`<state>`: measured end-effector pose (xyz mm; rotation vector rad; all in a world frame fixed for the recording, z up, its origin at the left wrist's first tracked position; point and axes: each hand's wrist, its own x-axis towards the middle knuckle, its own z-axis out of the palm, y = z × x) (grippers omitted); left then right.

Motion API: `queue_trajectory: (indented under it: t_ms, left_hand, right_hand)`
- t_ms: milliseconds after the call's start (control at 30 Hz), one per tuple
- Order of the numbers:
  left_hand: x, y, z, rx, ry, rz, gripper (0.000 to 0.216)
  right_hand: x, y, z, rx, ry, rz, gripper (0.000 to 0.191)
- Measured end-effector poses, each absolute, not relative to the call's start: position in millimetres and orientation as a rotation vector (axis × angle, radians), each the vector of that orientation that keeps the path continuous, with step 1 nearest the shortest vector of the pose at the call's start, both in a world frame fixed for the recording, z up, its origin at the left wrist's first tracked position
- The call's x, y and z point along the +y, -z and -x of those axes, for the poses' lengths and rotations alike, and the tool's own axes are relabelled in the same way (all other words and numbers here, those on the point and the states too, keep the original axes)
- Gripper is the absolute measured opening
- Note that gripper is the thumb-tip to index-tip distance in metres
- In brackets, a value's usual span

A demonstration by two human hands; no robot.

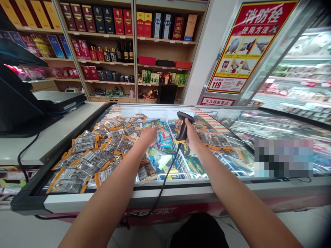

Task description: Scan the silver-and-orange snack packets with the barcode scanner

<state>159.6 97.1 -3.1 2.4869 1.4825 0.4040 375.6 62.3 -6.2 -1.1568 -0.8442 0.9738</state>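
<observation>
My right hand (191, 133) is wrapped round the handle of a black and yellow barcode scanner (183, 128), held upright above the glass top of a chest freezer (181, 182). The scanner's black cable (165, 182) hangs down over the freezer's front edge. To its left, my left hand (150, 136) is low over the glass with a finger stretched out to the right; its other fingers are partly hidden, and nothing shows in it. Beside it, many small clear packets with orange edges and barcode labels (94, 160) lie in a loose pile. More packets (219, 140) lie beyond my right forearm.
Through the glass, bagged frozen goods (164, 137) show in white wire baskets. A counter (23, 148) with a black scale-like machine (20, 93) stands at left. Boxed goods fill shelves (103, 36) behind. A blurred patch (283, 158) covers something on the right.
</observation>
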Motion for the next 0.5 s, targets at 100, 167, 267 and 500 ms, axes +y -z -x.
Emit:
queue_trajectory:
  t_ms: [100,167,267,500]
  left_hand:
    - [103.8,6.6,-157.9,1.535,-0.516,-2.381,0.065]
    - [107.4,7.6,-157.6,1.561,-0.576,-2.296,0.062]
    - [112.1,7.2,-158.1,1.552,-0.664,-2.130,0.048]
    - [118.4,4.1,-156.1,1.412,-1.038,-1.646,0.040]
  right_hand:
    - [51.7,-3.7,-372.1,-0.815,-1.090,1.089,0.045]
    - [42.8,-11.3,-370.8,-0.903,-1.212,1.078,0.042]
    - [31.7,-19.5,-370.6,-1.029,-1.357,1.106,0.041]
    - [24.6,-22.6,-371.2,-1.171,-1.534,1.196,0.046]
